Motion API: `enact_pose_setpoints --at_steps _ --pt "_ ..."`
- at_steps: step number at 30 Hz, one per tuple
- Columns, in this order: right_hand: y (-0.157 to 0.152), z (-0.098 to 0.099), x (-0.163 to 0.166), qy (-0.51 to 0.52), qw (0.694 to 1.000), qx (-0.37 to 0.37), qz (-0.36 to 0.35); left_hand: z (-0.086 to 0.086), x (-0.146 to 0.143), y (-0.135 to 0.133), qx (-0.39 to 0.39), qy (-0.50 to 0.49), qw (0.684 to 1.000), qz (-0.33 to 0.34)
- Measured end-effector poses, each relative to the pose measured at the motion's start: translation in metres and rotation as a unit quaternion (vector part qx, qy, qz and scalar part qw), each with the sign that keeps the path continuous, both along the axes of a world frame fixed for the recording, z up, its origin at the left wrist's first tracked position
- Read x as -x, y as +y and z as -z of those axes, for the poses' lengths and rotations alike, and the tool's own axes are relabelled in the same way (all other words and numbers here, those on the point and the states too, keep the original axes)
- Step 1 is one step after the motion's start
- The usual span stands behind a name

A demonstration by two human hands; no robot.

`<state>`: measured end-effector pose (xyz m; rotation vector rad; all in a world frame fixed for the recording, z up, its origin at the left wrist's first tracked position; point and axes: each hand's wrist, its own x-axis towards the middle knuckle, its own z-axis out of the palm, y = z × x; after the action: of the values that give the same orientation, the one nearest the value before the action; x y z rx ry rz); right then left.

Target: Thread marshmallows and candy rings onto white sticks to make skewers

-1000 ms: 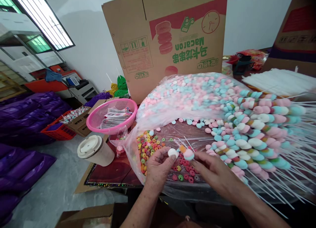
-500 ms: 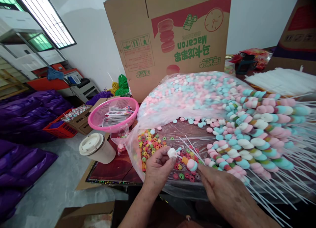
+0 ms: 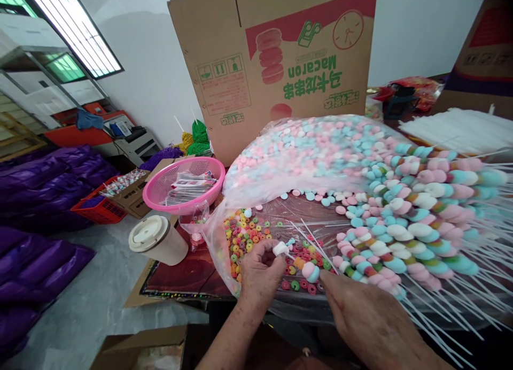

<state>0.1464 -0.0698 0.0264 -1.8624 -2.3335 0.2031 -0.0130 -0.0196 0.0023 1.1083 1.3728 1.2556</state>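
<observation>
Between the thumb and fingers of my left hand (image 3: 260, 276) is a white marshmallow (image 3: 281, 248), held at the tip of a thin stick. My right hand (image 3: 363, 306) is closed around the stick's other end, which its fingers hide. Threaded on that stick are an orange ring candy (image 3: 298, 262) and a pink-and-blue marshmallow (image 3: 311, 272) close to my right fingertips. Beneath both hands lie colourful ring candies (image 3: 240, 241) on clear plastic. Two bare white sticks (image 3: 312, 236) slant behind the skewer. Finished-looking marshmallow skewers (image 3: 425, 215) are piled at the right.
A large bag of pink, white and blue marshmallows (image 3: 304, 151) lies behind, before a cardboard box (image 3: 224, 54). To the left are a pink basket (image 3: 150, 191) of packets and a lidded cup (image 3: 170, 247). White sticks (image 3: 460, 129) are heaped at the far right.
My left hand and the white marshmallow have shifted very slightly to the right. My right hand has barely moved and keeps its grip on the skewer.
</observation>
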Motion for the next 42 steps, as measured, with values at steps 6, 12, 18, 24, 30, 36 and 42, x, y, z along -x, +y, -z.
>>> enact_pose_setpoints --at_steps 6,12,18,24,30,36,42 --pt "0.000 -0.008 0.008 -0.049 0.998 0.010 0.024 0.007 -0.002 -0.001 -0.035 0.071 0.997 0.015" --pt "-0.002 -0.007 0.019 -0.053 0.998 -0.019 0.032 0.012 -0.005 -0.004 -0.071 0.160 0.984 -0.027" --pt "0.007 0.005 0.029 -0.030 0.999 -0.022 0.027 0.014 -0.004 -0.003 -0.017 0.037 0.998 -0.043" --pt "0.010 0.019 0.022 0.075 0.997 0.013 0.017 -0.011 0.006 0.008 0.077 -0.172 0.982 -0.010" --pt "0.002 0.021 0.026 0.092 0.996 0.013 0.005 -0.008 -0.016 0.010 0.114 -0.324 0.938 0.039" --pt "0.007 0.043 0.029 0.074 0.996 -0.042 0.017 -0.001 -0.053 -0.007 0.086 -0.385 0.917 -0.054" --pt "0.014 0.054 0.014 0.173 0.980 -0.090 -0.051 0.000 -0.050 0.001 0.084 -0.393 0.913 -0.070"
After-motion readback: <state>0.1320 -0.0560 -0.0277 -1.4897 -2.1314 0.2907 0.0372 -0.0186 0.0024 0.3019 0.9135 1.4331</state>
